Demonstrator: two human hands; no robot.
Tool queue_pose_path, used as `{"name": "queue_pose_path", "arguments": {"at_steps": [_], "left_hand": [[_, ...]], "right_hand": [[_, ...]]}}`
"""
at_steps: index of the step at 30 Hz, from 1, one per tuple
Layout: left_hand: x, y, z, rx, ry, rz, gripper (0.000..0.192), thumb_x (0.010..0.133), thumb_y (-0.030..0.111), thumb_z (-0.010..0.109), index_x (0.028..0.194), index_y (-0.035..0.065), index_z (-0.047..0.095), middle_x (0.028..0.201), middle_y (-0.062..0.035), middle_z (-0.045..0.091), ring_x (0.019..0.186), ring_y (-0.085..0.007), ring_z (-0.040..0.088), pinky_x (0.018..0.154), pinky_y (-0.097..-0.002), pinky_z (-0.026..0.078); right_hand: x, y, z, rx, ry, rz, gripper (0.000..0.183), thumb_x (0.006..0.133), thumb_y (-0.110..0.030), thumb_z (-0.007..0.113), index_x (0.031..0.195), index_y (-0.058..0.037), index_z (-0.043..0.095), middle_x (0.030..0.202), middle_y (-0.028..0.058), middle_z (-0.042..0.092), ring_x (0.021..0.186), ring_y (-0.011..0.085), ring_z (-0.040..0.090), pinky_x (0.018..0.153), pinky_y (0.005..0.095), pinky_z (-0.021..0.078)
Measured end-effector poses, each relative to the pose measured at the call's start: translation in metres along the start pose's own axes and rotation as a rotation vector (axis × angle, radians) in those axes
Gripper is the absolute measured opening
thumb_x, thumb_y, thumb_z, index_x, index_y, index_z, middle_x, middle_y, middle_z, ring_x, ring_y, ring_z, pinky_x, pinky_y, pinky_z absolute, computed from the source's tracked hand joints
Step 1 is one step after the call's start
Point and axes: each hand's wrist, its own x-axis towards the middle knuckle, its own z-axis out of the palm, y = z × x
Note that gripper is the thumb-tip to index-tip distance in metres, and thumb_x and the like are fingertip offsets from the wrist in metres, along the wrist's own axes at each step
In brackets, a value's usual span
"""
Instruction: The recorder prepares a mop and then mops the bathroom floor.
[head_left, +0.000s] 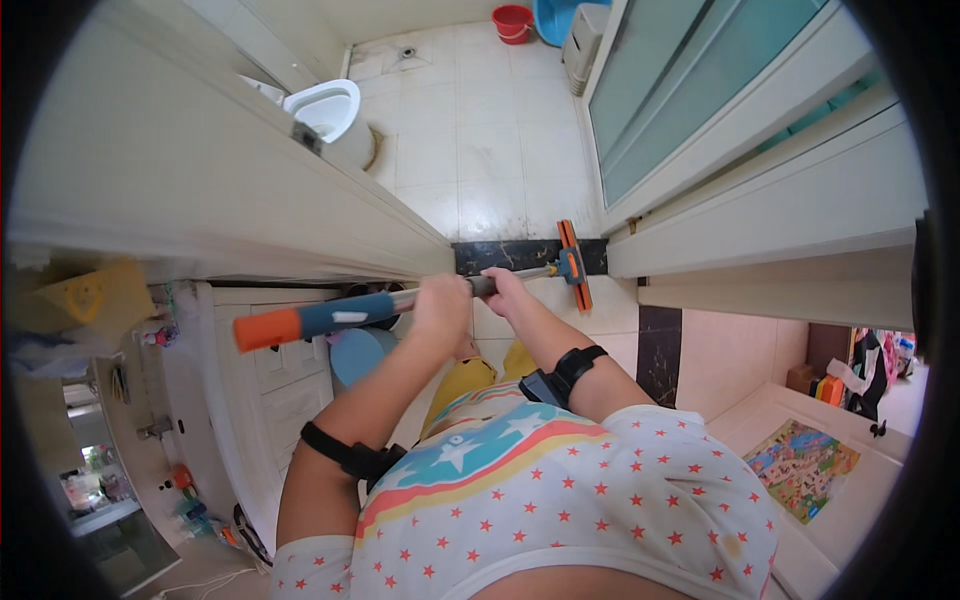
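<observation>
A mop with a long pole crosses in front of me, slanting from lower left to upper right. My left hand (442, 306) is wrapped around its metal shaft, near the blue and orange grip (330, 318). Closer to the head, my right hand (502, 289) holds the shaft at a dark grey collar (481, 286). The flat orange and blue-grey mop head (574, 265) is at the black stone threshold (499, 255) of a doorway. I cannot tell whether it touches the floor.
A door (247, 180) stands at left and a white frame (780, 225) at right. Beyond the threshold are a white toilet (324, 105), a red bucket (513, 25) and glass sliding panels (675, 97). A light-blue round object (363, 355) sits beside a white cabinet (262, 367).
</observation>
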Motion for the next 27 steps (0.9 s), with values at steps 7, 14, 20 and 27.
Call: {"name": "queue_pose_path", "arguments": {"at_steps": [7,14,20,27], "left_hand": [[-0.031,-0.021,0.015,-0.193,-0.2,-0.137,0.013,0.075,0.015,0.054,0.082,0.0058,0.058,0.074,-0.0109,0.063,0.071,-0.0251,0.063,0.059,-0.035,0.048],[-0.12,-0.001,0.079,-0.37,-0.201,-0.304,0.024,0.075,0.023,0.059,0.088,0.0036,0.054,0.074,-0.0163,0.061,0.07,-0.0327,0.06,0.059,-0.0432,0.046],[-0.137,0.02,0.092,-0.478,-0.385,-0.526,0.027,0.076,0.023,0.058,0.095,0.0046,0.053,0.073,-0.0158,0.061,0.067,-0.0318,0.06,0.059,-0.0432,0.045],[-0.061,0.059,0.133,-0.585,-0.32,-0.538,0.026,0.077,0.021,0.056,0.097,0.0047,0.053,0.072,-0.0162,0.06,0.067,-0.0343,0.059,0.06,-0.0443,0.045]], "right_hand": [[-0.008,0.032,-0.005,-0.097,0.093,0.175,0.024,0.076,-0.007,0.053,0.098,-0.0014,0.042,0.099,0.0125,0.047,0.088,0.0268,0.051,0.079,0.0433,0.047],[0.036,0.125,-0.06,-0.372,0.222,0.29,0.028,0.075,-0.002,0.053,0.1,-0.0045,0.042,0.098,0.0119,0.047,0.09,0.0291,0.051,0.074,0.0453,0.0462],[-0.001,0.117,-0.039,-0.535,0.186,0.374,0.038,0.071,0.008,0.053,0.106,-0.0029,0.041,0.097,0.0133,0.046,0.089,0.0311,0.051,0.071,0.0472,0.0461],[0.066,0.06,-0.06,-0.748,0.177,0.054,0.034,0.07,0.007,0.057,0.1,0.0103,0.042,0.084,0.0181,0.054,0.068,0.0321,0.059,0.056,0.0407,0.0502]]}}
